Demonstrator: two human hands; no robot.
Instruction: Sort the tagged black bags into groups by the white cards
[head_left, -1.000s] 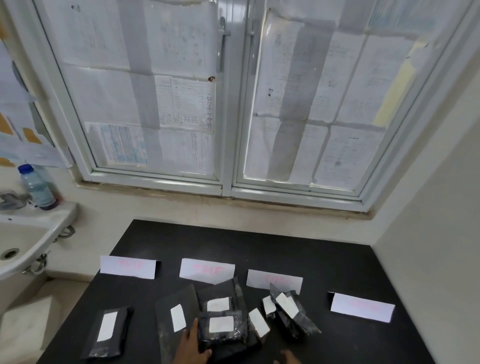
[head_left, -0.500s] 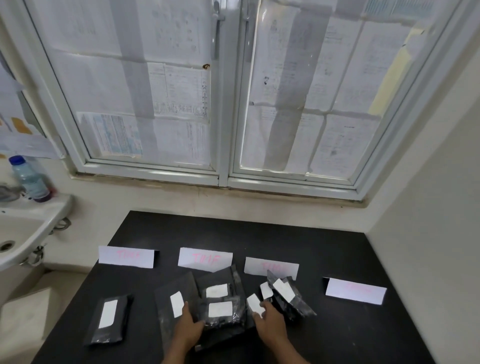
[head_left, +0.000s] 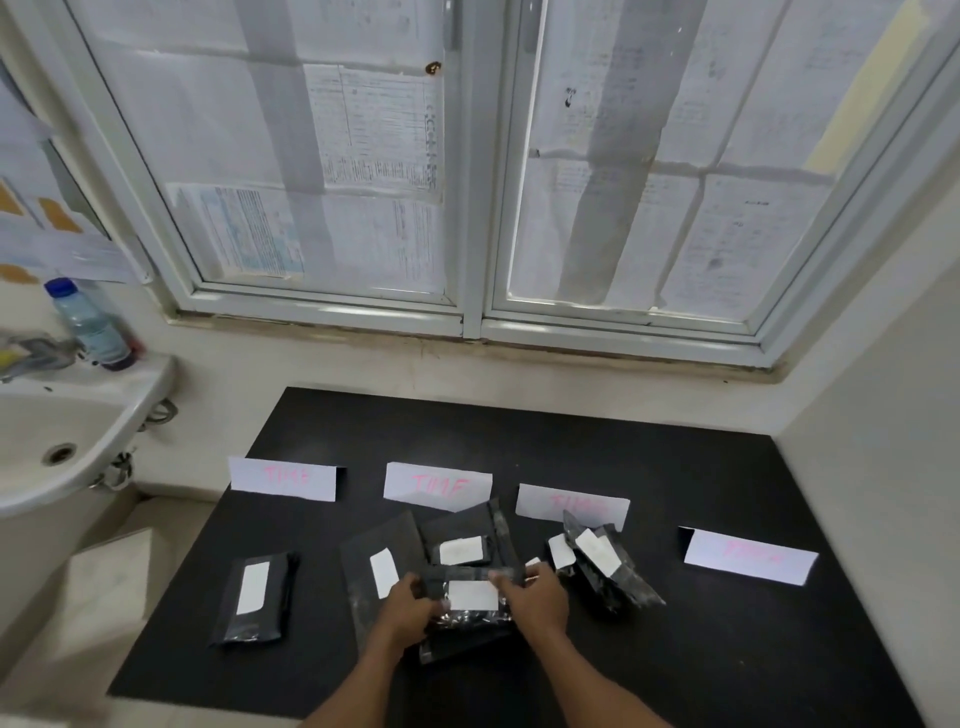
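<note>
Several white cards with pink writing stand in a row on the black table (head_left: 519, 447): far-left card (head_left: 283, 478), second card (head_left: 437, 486), third card (head_left: 571, 506), right card (head_left: 750, 556). A black bag with a white tag (head_left: 472, 597) lies at the front of the middle pile, gripped on its left edge by my left hand (head_left: 408, 610) and on its right edge by my right hand (head_left: 537, 597). Behind it lie a flat bag (head_left: 382, 561) and another tagged bag (head_left: 462, 545). More tagged bags (head_left: 602, 564) are heaped below the third card. One bag (head_left: 257, 597) lies alone at the left.
A white sink (head_left: 57, 447) with a tap and a plastic bottle (head_left: 91, 325) is at the left of the table. A papered window (head_left: 467, 182) runs along the back. A wall (head_left: 883, 493) borders the table's right side.
Both hands have moved forward onto the front bag of the middle pile and now grip its two edges. The camera view has tilted down slightly.
</note>
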